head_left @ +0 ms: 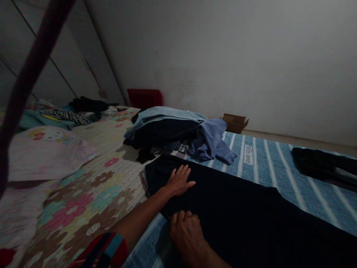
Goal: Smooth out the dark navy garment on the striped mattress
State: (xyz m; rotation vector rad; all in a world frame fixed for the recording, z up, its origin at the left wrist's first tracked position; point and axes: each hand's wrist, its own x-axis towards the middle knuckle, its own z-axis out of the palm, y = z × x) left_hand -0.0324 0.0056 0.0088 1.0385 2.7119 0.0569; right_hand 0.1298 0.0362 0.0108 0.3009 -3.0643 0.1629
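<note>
Touching one dark cloth, my left hand is lying flat; right hand is curling by cloth's edge, grip hidden; striped sheet showing frame right.

Left forearm: we stretch it up and rightward from the lower left of the frame.
Left hand: we spread it flat near the centre, palm down, thumb pointing right.
Right hand: we hold it curled below centre, fingertips hidden.
Right forearm: ours slants in from the bottom edge.
</note>
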